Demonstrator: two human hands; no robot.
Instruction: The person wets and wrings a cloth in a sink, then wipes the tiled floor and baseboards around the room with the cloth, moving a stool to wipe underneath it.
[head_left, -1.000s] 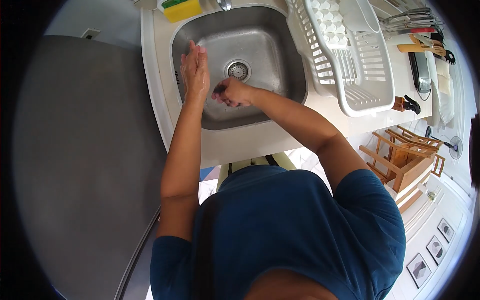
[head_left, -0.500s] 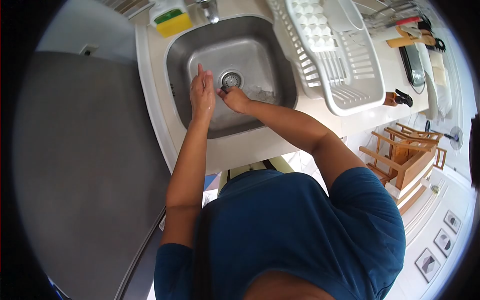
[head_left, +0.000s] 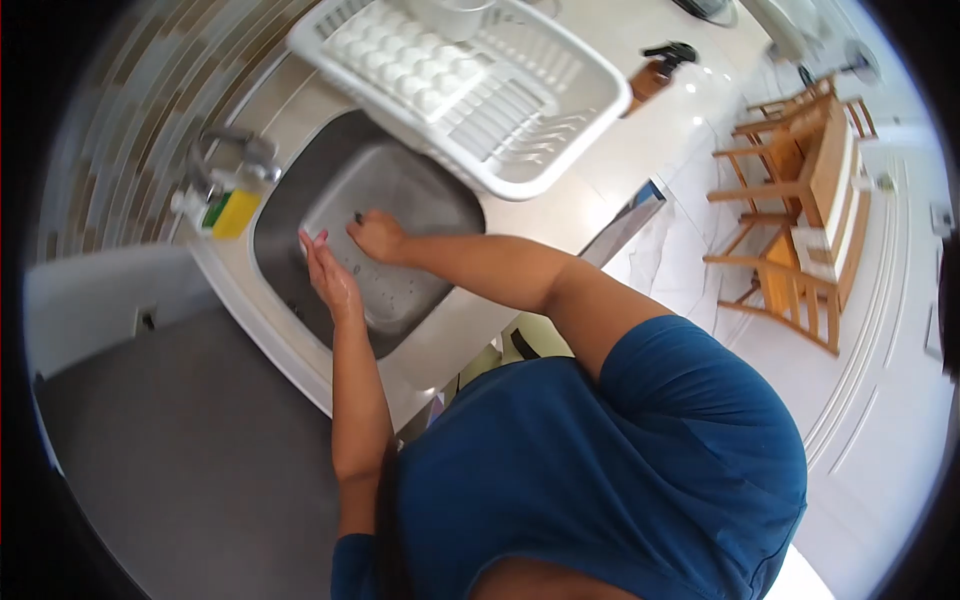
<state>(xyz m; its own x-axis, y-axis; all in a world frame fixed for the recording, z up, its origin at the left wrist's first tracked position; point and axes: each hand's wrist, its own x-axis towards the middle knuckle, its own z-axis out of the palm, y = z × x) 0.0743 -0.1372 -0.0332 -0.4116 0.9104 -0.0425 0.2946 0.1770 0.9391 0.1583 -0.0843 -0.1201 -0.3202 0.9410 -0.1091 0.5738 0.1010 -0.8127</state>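
Observation:
A steel sink (head_left: 425, 190) lies ahead of me, with water drops on its floor. Wet and raised on the sink's left side, my left hand (head_left: 333, 283) has its fingers stretched out and holds nothing I can see. My right hand (head_left: 378, 238) is over the middle of the basin, closed around a small dark object (head_left: 358, 217). Only the tip of that object shows beyond the fingers, so its kind cannot be made out. The two hands are a little apart. The drain does not show.
Right behind the sink stands a white dish rack (head_left: 520, 190) with an egg tray (head_left: 400, 65) in it. A faucet (head_left: 235, 150) and yellow sponge (head_left: 236, 214) are at the left corner. A brown spray bottle (head_left: 652, 80) stands past the rack; wooden chairs (head_left: 800, 280) are farther right.
My view has turned, so sink and rack appear rotated and the tiled wall shows. My hands have moved slightly farther apart; the right one still grips the dark object.

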